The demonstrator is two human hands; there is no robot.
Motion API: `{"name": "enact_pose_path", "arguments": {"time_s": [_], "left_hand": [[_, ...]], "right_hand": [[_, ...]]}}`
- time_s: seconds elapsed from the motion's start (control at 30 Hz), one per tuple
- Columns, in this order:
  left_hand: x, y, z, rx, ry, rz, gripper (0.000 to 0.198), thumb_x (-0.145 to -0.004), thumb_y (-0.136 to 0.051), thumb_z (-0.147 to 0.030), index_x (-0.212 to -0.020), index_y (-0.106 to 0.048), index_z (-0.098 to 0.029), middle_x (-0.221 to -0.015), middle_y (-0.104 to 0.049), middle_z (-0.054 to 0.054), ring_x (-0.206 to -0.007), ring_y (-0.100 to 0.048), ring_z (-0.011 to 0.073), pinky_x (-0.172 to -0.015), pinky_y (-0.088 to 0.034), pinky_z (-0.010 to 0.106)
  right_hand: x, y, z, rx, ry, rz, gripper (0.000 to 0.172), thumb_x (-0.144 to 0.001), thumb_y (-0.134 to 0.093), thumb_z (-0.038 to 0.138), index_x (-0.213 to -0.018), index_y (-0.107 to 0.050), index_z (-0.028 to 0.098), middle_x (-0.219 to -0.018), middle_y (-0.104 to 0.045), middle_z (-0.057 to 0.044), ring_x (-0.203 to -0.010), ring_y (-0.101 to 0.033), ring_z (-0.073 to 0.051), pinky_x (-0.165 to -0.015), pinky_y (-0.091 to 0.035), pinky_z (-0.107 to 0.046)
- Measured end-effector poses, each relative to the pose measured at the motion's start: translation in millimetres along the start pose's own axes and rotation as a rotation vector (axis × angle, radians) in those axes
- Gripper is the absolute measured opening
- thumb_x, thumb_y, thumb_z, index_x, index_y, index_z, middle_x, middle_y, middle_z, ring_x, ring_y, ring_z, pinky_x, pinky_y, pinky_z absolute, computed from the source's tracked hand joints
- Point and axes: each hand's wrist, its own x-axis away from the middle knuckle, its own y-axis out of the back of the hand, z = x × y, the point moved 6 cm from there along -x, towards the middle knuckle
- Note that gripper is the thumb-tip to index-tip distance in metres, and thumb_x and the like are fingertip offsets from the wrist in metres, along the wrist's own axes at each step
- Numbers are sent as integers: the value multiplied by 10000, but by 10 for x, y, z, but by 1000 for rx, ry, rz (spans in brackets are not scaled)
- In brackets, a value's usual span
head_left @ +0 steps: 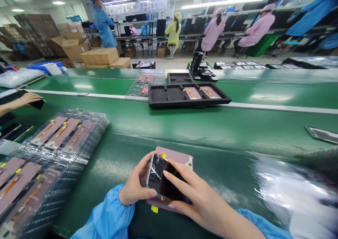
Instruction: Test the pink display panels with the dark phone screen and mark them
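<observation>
A smartphone [155, 172] with a glossy black face and a silver edge is held tilted above the green work surface. My left hand [136, 182] grips its left end, thumb on the near edge and fingers around the far side. Across the phone's right part, my right hand [202, 193] is closed, with fingers lying on the black face and the thumb at the near edge. Under the phone lie pinkish flat panels, one showing behind it [176, 155] and one in front [157, 202], with yellow tabs; the hands partly hide them.
Stacked clear trays [87, 140] of pink panels with orange flex cables stand at left. Ahead is a black compartment tray [163, 103] holding two panels. Clear plastic film [290, 193] lies at right, near another framed device [323, 134]. A co-worker's hand [29, 98] holds a dark phone at far left.
</observation>
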Motion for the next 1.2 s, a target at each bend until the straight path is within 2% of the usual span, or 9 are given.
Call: {"name": "enact_pose_path", "arguments": {"time_s": [0.27, 0.37, 0.47, 0.6, 0.7, 0.77, 0.83, 1.0, 1.2], "left_hand": [[41, -41, 92, 132, 22, -30, 863, -646, -847, -447, -1407, -456, -333, -1486, -444, 78, -1360, -401, 334, -1141, -297, 418], [32, -47, 157, 271, 117, -91, 717, -773, -746, -452, -1415, -450, -329, -1457, -488, 82, -1311, -471, 321, -1094, -378, 445], [7, 36, 205, 396, 229, -230, 454, -949, -510, -416, -1375, -508, -258, -1356, -587, 113, -1215, -568, 305, -981, -490, 465], [-19, 193, 199, 407, 257, -355, 405, -975, -464, -380, -1304, -569, -167, -1263, -653, 126, -1172, -601, 280, -954, -520, 401], [-27, 211, 200, 394, 261, -331, 423, -977, -448, -416, -1301, -571, -173, -1271, -646, 123, -1127, -627, 271, -898, -548, 368], [-39, 159, 187, 372, 257, -262, 505, -961, -419, -520, -1311, -564, -186, -1299, -623, 135, -1094, -641, 283, -828, -576, 367], [-49, 77, 171, 339, 264, -182, 564, -934, -417, -585, -1329, -548, -205, -1279, -629, 142, -1016, -671, 274, -752, -592, 355], [-40, -19, 188, 182, 362, -152, 404, -899, -624, -344, -1271, -603, -189, -1036, -709, 100, -850, -689, 188, -734, -572, 284], [-30, 165, 141, 93, 348, -269, 399, -873, -657, -343, -1226, -637, -157, -866, -696, 66, -731, -653, 136, -648, -561, 233]], "right_hand": [[-48, 62, 45, 19, 44, -33, 610, -898, -597, 443, -1395, -448, 121, -1395, -477, -236, -1316, -433, -331, -1010, -463, -517], [-21, 63, 6, -12, -12, -98, 687, -858, -650, 473, -1418, -428, 143, -1385, -498, -228, -1273, -483, -346, -994, -467, -538], [-14, 65, -138, -205, -188, -135, 675, -899, -568, 526, -1442, -405, 159, -1352, -552, -201, -1221, -551, -324, -967, -501, -488], [-28, -104, -358, -706, -560, 86, 448, -994, -377, 460, -1314, -568, 212, -1097, -707, -89, -1046, -655, -242, -894, -533, -380], [-32, -235, -370, -1008, -659, 224, 433, -946, -446, 533, -1014, -697, 187, -804, -691, -40, -741, -653, -190, -672, -529, -297], [-21, -266, -417, -1069, -707, 167, 455, -911, -493, 573, -843, -675, 162, -687, -624, -15, -616, -575, -146, -578, -467, -260], [-5, -270, -478, -1045, -741, 65, 465, -888, -526, 590, -777, -647, 154, -659, -582, -3, -607, -529, -129, -579, -435, -253], [13, -319, -575, -1146, -840, -90, 462, -834, -589, 615, -807, -635, 156, -674, -573, 6, -633, -545, -130, -607, -452, -261], [9, -413, -564, -1218, -850, 107, 496, -868, -528, 623, -944, -669, 153, -815, -678, -49, -729, -659, -160, -654, -514, -281]]}}
